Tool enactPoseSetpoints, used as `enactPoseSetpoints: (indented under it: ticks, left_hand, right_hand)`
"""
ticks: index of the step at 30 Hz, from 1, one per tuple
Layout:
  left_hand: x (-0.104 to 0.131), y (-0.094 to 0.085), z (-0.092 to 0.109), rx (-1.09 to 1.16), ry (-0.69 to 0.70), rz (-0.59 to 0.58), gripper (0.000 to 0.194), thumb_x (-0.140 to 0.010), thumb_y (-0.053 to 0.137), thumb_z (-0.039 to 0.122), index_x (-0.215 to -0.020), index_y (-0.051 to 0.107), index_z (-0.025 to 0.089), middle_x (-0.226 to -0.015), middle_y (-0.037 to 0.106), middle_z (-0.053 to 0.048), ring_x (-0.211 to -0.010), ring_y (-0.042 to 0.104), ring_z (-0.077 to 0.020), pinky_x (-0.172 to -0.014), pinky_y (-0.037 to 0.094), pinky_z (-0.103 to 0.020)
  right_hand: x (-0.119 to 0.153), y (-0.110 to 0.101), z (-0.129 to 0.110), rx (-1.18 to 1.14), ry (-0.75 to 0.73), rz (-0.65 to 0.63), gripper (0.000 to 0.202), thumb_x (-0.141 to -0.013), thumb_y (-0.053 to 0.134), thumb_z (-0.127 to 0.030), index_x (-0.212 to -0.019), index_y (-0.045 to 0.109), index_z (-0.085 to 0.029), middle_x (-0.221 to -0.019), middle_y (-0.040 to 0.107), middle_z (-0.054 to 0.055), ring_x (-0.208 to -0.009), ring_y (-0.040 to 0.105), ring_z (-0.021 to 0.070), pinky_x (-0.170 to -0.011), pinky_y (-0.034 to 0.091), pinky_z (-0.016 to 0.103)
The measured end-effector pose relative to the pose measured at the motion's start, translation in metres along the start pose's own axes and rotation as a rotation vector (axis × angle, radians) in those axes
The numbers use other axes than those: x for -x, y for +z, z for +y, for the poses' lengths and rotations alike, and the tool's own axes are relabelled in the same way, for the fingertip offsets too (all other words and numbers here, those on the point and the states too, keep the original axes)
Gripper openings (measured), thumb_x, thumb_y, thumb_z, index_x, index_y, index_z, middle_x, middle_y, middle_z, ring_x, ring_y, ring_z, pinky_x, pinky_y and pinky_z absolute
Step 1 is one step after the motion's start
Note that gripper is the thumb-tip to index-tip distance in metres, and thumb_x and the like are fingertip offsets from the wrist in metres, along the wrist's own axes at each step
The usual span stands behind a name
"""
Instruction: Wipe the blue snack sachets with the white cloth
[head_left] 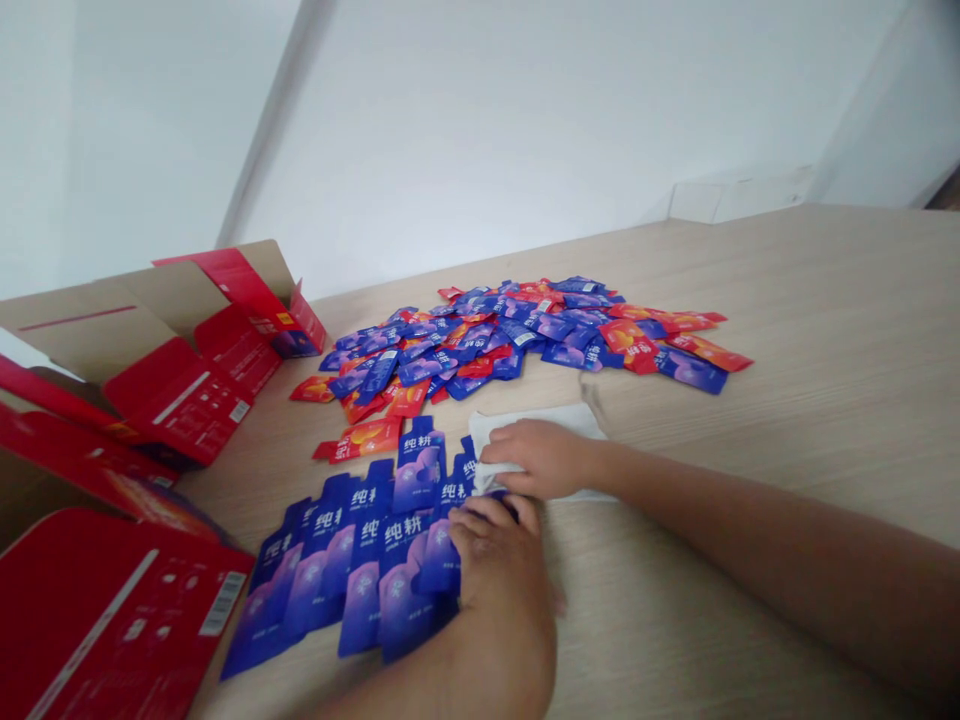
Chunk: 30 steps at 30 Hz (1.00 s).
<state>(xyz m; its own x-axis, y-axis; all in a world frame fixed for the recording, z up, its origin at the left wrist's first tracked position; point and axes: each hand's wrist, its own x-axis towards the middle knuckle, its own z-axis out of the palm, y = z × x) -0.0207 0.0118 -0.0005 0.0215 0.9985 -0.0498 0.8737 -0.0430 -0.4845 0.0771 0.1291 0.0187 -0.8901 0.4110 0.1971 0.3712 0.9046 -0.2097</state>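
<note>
Lying on a soft white cloth (pixel 562 414), the right hand (pixel 541 460) has bent fingers, maybe to keep it steady; I cannot tell if they pinch it. From there, the left hand (pixel 499 555) curls at seven o'clock, beside flat, shiny blue-and-purple pouches (pixel 405 585). These overlap at eight o'clock, perhaps to save room. What the left fingers touch is hidden. At eleven o'clock, small red and blue packets (pixel 517 332) make a messy heap. Red cardboard boxes (pixel 191 395) at nine o'clock are partly cut off.
</note>
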Motion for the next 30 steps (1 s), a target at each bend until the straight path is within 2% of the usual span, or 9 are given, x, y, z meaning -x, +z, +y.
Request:
enactPoseSetpoints:
  ticks: [2,7,13,15,20,22,24,27,30]
  left_hand:
    - [-0.0013,0.0015,0.0008,0.007,-0.005,-0.014,0.108,-0.029,0.077,0.065,-0.122,0.050,0.016,-0.117,0.059,-0.029,-0.103,0.056,-0.0490,-0.078,0.043,-0.052]
    - [-0.0009,0.0042,0.0000,-0.011,0.005,0.058,0.112,-0.026,0.077,0.066,-0.122,0.050,0.015,-0.114,0.060,-0.030,-0.099,0.058,-0.0479,-0.078,0.044,-0.050]
    - [-0.0013,0.0047,0.0016,0.005,-0.009,-0.031,0.108,-0.029,0.077,0.065,-0.122,0.050,0.016,-0.118,0.058,-0.030,-0.103,0.055,-0.0488,-0.080,0.043,-0.052]
    - [-0.0006,0.0037,0.0016,-0.006,-0.005,-0.014,0.109,-0.030,0.077,0.065,-0.122,0.049,0.016,-0.117,0.058,-0.030,-0.103,0.056,-0.0484,-0.080,0.043,-0.052]
    - [0.0019,0.0018,-0.0004,-0.024,0.001,0.060,0.109,-0.030,0.076,0.066,-0.121,0.051,0.013,-0.113,0.060,-0.031,-0.100,0.058,-0.0471,-0.078,0.045,-0.049]
    - [0.0017,0.0024,-0.0006,-0.026,0.000,0.060,0.110,-0.027,0.076,0.067,-0.120,0.052,0.014,-0.111,0.061,-0.031,-0.099,0.058,-0.0468,-0.079,0.045,-0.049]
    - [0.0015,0.0031,-0.0001,-0.032,-0.002,0.058,0.111,-0.024,0.076,0.067,-0.119,0.052,0.015,-0.112,0.061,-0.030,-0.098,0.059,-0.0466,-0.079,0.045,-0.049]
    - [0.0023,0.0030,0.0008,-0.057,-0.019,0.078,0.105,-0.030,0.076,0.067,-0.118,0.053,0.016,-0.112,0.062,-0.028,-0.098,0.059,-0.0456,-0.078,0.045,-0.048]
    - [0.0035,0.0013,0.0008,-0.064,-0.024,0.100,0.098,-0.035,0.075,0.066,-0.116,0.054,0.016,-0.110,0.062,-0.028,-0.097,0.060,-0.0450,-0.078,0.045,-0.046]
  right_hand:
    - [-0.0008,-0.0006,-0.0004,-0.001,0.003,-0.012,0.019,-0.087,0.048,-0.030,-0.094,0.060,-0.017,-0.090,0.060,0.007,-0.077,0.054,0.0186,-0.067,0.035,0.028]
    - [-0.0034,-0.0004,0.0030,0.062,0.179,-0.009,0.022,-0.086,0.048,-0.029,-0.101,0.060,-0.018,-0.092,0.060,0.008,-0.077,0.054,0.0197,-0.066,0.034,0.028]
    - [-0.0006,-0.0015,0.0005,-0.018,-0.028,-0.033,0.016,-0.084,0.050,-0.028,-0.089,0.060,-0.017,-0.086,0.060,0.005,-0.076,0.054,0.0181,-0.066,0.035,0.027]
    - [-0.0011,-0.0007,0.0005,-0.015,-0.006,-0.028,0.016,-0.084,0.050,-0.028,-0.090,0.060,-0.017,-0.087,0.060,0.005,-0.076,0.054,0.0180,-0.066,0.036,0.027]
    - [-0.0032,0.0029,0.0063,0.049,0.173,0.035,0.023,-0.086,0.048,-0.030,-0.101,0.060,-0.018,-0.091,0.061,0.008,-0.078,0.055,0.0196,-0.065,0.035,0.028]
    - [-0.0025,0.0029,0.0073,0.050,0.150,0.036,0.022,-0.086,0.049,-0.030,-0.099,0.060,-0.017,-0.090,0.061,0.008,-0.077,0.055,0.0195,-0.065,0.035,0.028]
    - [-0.0012,0.0021,0.0060,0.028,0.064,0.014,0.019,-0.085,0.049,-0.030,-0.093,0.060,-0.017,-0.088,0.060,0.007,-0.076,0.055,0.0186,-0.065,0.035,0.028]
    - [-0.0002,0.0013,0.0021,-0.011,-0.037,-0.019,0.017,-0.085,0.050,-0.029,-0.088,0.060,-0.017,-0.085,0.059,0.005,-0.076,0.054,0.0174,-0.065,0.036,0.027]
    - [-0.0016,0.0030,0.0011,0.006,0.020,0.006,0.017,-0.085,0.049,-0.029,-0.093,0.060,-0.018,-0.087,0.060,0.005,-0.076,0.054,0.0177,-0.065,0.035,0.027]
